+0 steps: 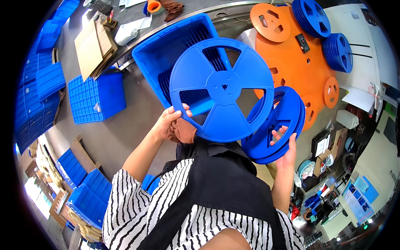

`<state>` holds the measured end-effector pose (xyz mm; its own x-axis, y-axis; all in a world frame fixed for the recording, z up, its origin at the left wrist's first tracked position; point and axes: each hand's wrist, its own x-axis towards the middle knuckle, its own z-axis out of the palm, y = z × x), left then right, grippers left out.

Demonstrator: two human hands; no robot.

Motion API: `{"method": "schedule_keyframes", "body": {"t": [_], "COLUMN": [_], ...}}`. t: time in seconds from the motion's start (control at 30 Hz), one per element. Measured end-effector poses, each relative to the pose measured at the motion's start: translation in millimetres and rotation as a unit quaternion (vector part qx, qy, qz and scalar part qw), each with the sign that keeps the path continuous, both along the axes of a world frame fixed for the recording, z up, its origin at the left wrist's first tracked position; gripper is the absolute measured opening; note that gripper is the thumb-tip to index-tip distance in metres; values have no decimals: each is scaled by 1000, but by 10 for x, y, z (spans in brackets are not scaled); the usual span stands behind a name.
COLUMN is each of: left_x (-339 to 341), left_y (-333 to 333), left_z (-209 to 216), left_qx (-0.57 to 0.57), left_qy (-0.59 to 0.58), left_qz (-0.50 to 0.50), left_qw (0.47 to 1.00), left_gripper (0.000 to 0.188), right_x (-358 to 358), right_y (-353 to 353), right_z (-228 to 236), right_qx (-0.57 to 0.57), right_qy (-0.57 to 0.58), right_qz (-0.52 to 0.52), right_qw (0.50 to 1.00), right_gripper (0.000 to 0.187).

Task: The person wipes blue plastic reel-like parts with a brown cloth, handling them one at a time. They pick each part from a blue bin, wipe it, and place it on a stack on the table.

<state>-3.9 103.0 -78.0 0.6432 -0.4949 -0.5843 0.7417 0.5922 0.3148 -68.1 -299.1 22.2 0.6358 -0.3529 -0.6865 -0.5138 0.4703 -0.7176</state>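
Observation:
My left hand grips the lower left rim of a large blue plastic reel, thumb on its face. The reel is held up facing me, with wide cut-outs between its spokes. A brown cloth is bunched in the same hand, below the rim. My right hand is closed round the lower edge of a few more blue reels, its fingertips showing through an opening. The raised reel partly overlaps these. Behind it, a blue crate holds rows of dark blue reels standing on edge.
An orange round table at the right bears orange discs, a small black device and two stacks of blue reels. Left of the crate, flat cardboard lies on a bench edge above another blue crate. More blue crates line the far left.

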Motion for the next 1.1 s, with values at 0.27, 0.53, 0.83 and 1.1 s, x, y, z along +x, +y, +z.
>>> {"method": "schedule_keyframes", "body": {"t": [0.27,0.53,0.83,1.1], "left_x": [344,1197,1846,1649], "left_y": [456,469,-124,-436], "left_z": [-285,-1438,-1777,-1806], "left_qx": [264,400,406,341], "left_qy": [30,5,40,-21], "left_qz": [29,64,7,-45], "left_qw": [964,914,913,939], "left_gripper": [24,20,20,93], "right_x": [36,39,-17,-184], "right_y": [210,236,266,77], "right_z": [-43,-141,-184,-173], "right_qx": [-16,-19,-21,43], "right_qy": [65,74,54,-103], "right_qz": [2,-15,-31,-80], "right_qw": [998,997,998,991], "right_gripper": [53,53,51,58]}}
